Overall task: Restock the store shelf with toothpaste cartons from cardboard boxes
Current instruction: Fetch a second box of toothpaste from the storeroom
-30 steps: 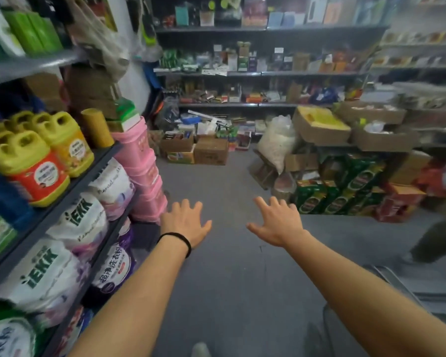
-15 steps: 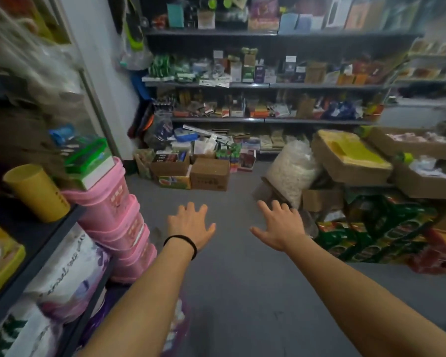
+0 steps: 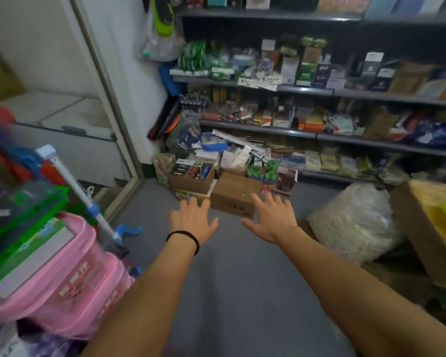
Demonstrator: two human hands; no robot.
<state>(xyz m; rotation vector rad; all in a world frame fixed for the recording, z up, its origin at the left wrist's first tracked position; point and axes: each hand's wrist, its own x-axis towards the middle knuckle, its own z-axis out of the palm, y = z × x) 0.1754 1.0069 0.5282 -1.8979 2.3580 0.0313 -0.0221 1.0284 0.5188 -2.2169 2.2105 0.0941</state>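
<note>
A closed brown cardboard box [image 3: 233, 195] stands on the grey floor below the store shelf [image 3: 258, 128]. Left of it an open cardboard box [image 3: 191, 180] holds dark and red cartons. Both my arms stretch forward. My left hand [image 3: 192, 219], a black band on its wrist, hovers with fingers spread just left of the closed box. My right hand [image 3: 273, 219] is spread too, just right of that box's front. Neither hand holds anything or touches the box.
Pink plastic tubs [image 3: 62, 274] topped with green-edged packs crowd the left. A white mop handle [image 3: 75, 186] leans there. A big clear sack of white bits [image 3: 353, 222] and a carton with yellow contents [image 3: 433, 220] stand at right. Grey floor [image 3: 232, 292] lies between.
The view has moved down the aisle toward the back shelf; the cardboard boxes are now much closer, just beyond my fingertips. Both hands stay spread and hold nothing.
</note>
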